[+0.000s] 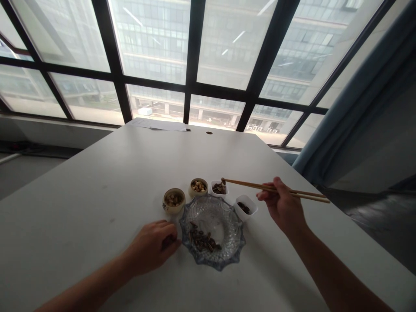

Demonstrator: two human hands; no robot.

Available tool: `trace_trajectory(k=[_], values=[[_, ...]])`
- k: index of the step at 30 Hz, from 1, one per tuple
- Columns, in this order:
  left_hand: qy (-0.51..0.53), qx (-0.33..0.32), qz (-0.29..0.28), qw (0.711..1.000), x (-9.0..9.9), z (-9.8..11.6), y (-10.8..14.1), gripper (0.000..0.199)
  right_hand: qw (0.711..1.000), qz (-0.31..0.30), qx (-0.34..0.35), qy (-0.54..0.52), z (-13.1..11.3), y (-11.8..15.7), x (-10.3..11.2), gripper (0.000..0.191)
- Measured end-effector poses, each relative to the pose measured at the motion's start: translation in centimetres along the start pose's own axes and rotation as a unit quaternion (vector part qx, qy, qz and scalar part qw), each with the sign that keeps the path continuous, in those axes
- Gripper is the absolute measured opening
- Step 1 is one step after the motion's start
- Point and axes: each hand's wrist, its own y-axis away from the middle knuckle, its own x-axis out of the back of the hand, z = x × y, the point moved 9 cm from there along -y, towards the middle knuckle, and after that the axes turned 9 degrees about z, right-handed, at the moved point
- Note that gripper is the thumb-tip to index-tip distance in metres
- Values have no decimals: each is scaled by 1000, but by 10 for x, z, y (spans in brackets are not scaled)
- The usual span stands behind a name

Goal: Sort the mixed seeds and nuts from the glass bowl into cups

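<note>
My right hand (284, 208) holds a pair of wooden chopsticks (250, 184), their tips over a small white dish (212, 190) of seeds. A small dark piece shows at the tips. My left hand (154, 245) rests on the table with curled fingers, beside the left rim of a scalloped glass bowl (227, 229); whether it holds anything is hidden. Dark striped seeds (203, 240) lie in the bowl. Behind it stand a round cup (173, 209) of brownish pieces and another cup (192, 193) with pale nuts. Right of these sits a white square dish (251, 208) with dark pieces.
The white table (130, 173) reaches to large windows. Paper sheets (165, 125) lie at its far edge, near two small holes. A blue curtain (351, 104) hangs at the right.
</note>
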Motion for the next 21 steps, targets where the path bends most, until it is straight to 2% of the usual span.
trace_trajectory(k=[6, 9, 12, 14, 16, 18, 20, 21], values=[[0, -6, 0, 1000, -1, 0, 0, 15, 998, -1, 48, 31, -3, -4, 1, 42], [3, -6, 1, 1000, 0, 1, 0, 16, 988, 5, 112, 102, -18, 1, 3, 45], [4, -6, 2, 1000, 1, 1, 0, 17, 939, -58, 212, 265, -38, 16, -10, 45], [5, -5, 1, 1000, 1, 1, 0, 16, 906, -103, 249, 327, -45, 28, -21, 44], [6, -4, -3, 1000, 1, 1, -1, 16, 903, -118, 258, 321, -49, 39, -28, 45], [6, -2, -9, 1000, 0, 1, -1, 16, 916, -141, 242, 288, -47, 52, -37, 48], [6, 0, -11, 1000, 0, 1, 0, 15, 916, -214, 208, 268, -35, 71, -55, 48], [6, 1, -9, 1000, 0, 0, 0, 15, 905, -266, 193, 270, -26, 83, -66, 47]])
